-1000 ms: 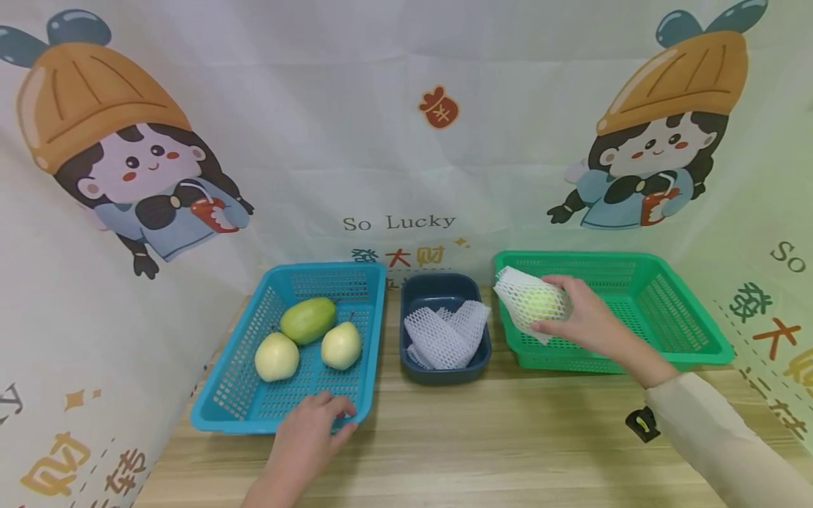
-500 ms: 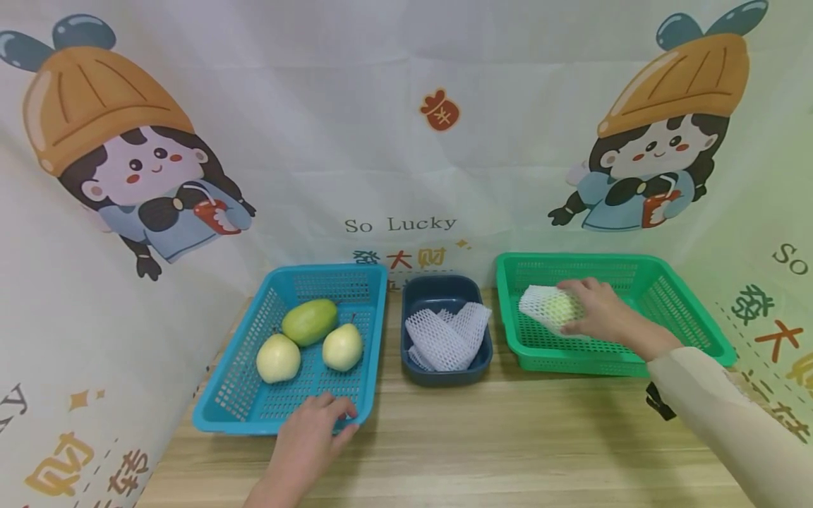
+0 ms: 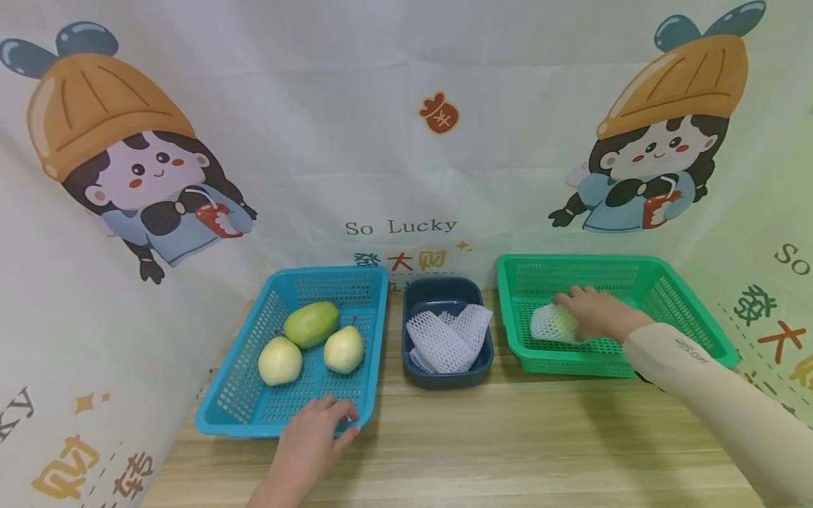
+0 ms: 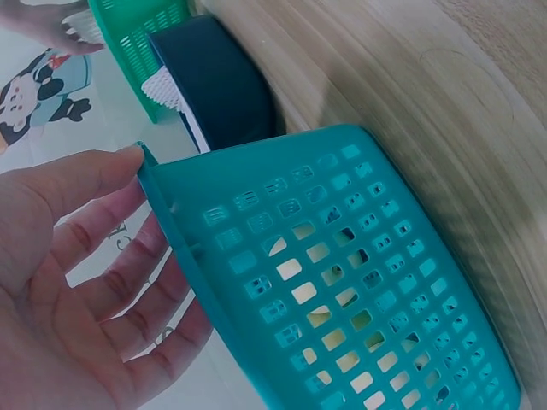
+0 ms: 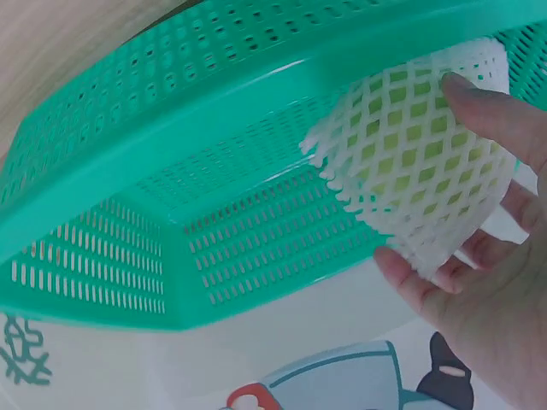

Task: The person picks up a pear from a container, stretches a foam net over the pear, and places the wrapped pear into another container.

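My right hand [image 3: 593,310] is low inside the green basket [image 3: 625,363], holding a round yellow-green fruit in a white foam net [image 3: 551,324]. In the right wrist view, thumb and fingers are around the netted fruit [image 5: 419,141], and the net's loose end sticks out past it. My left hand [image 3: 314,427] grips the front rim of the blue basket [image 3: 238,427] near its right corner. The left wrist view has the thumb at the rim with the other fingers behind it. Two pale yellow pears, one of them a pear [image 3: 344,350] at right, and a green oblong fruit [image 3: 311,324] lie in the blue basket.
Between the baskets stands a small dark blue bin [image 3: 447,381] with several white foam nets [image 3: 444,342] in it. All three containers are on a wooden table [image 3: 470,444]. A printed white cloth [image 3: 330,141] hangs close behind them.
My right hand has carried the netted fruit from above the green basket's left edge down into it, moving slightly right. The left hand stays at the blue basket's rim.
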Motion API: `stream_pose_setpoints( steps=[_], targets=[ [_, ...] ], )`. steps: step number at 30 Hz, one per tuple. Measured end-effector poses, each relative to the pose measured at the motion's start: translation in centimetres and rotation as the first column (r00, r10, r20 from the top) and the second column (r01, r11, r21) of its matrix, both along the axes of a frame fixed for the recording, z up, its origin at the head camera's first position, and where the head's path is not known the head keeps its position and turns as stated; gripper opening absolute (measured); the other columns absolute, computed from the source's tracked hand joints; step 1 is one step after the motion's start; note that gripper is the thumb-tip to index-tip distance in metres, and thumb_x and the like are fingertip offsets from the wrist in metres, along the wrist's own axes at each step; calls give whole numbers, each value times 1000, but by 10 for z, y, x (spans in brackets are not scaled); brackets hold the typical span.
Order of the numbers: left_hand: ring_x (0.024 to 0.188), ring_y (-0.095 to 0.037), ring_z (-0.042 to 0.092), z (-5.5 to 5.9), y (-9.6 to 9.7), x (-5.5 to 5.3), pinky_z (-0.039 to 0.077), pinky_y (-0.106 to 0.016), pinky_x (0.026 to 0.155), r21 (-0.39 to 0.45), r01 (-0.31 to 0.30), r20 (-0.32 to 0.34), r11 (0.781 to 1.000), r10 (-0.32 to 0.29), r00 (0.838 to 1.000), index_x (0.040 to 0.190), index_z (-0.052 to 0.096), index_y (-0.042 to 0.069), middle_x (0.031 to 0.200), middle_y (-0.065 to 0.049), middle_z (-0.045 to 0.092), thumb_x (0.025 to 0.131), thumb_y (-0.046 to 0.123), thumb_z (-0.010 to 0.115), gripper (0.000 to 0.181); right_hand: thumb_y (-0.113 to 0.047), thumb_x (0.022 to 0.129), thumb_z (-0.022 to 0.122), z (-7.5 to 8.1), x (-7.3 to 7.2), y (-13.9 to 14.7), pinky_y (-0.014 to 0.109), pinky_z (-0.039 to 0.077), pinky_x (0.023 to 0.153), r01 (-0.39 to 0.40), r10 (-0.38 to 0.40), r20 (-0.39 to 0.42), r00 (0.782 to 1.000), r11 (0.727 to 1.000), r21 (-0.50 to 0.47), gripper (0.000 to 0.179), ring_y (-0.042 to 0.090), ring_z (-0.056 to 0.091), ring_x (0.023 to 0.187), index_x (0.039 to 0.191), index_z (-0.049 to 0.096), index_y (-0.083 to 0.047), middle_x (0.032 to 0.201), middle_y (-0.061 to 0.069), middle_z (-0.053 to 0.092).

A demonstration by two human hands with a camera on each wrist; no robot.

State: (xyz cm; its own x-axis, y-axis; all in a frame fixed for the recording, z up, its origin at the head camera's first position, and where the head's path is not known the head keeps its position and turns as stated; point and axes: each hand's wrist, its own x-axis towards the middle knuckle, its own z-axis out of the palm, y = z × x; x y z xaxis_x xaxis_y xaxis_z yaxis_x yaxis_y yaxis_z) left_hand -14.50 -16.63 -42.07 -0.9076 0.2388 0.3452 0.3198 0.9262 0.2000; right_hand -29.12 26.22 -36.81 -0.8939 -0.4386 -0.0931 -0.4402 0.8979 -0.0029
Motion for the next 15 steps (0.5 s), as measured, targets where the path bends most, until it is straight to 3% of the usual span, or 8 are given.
stream_pose_setpoints(
  steps=[8,15],
  targets=[
    [72,-13,55,1,-1,0,44,-29,56,-3,-7,32,1000,7,999,77,61,22,76,8,57,73,23,77,17,-4,68,79,-10,-15,-8,51,49,81,-75,72,41,997,994,83,62,39,52,103,124,52,-7,113,17,55],
    [73,-14,56,1,0,0,44,-30,56,-1,-4,37,1000,4,999,77,60,23,76,8,58,74,23,76,17,0,68,78,-10,-22,-16,47,53,74,-122,120,25,992,984,127,59,37,57,98,122,55,-9,111,16,58]
  ],
)
